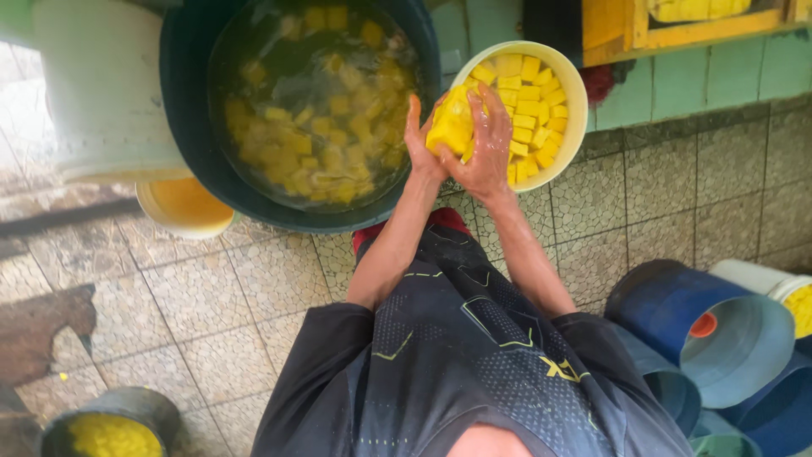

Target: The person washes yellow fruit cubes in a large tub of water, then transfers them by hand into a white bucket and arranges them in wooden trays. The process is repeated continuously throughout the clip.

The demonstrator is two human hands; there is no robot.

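Both my hands are wet and closed around a stack of yellow tofu blocks [451,125], held at the left rim of a cream bucket [578,118]. My left hand [418,135] presses the stack from the left, my right hand [491,144] from the right. The cream bucket is packed with neat rows of yellow blocks [534,110]. To its left a big dark green tub [183,127] holds murky water with several yellow blocks [321,127] floating in it.
A white bucket [101,85] and a small yellow-filled tub [182,207] stand at the left. Blue buckets [710,330] lie stacked on their sides at lower right. A dark bucket of yellow blocks [110,427] sits at bottom left. Stone tile floor [211,305]; green tiled wall [702,80].
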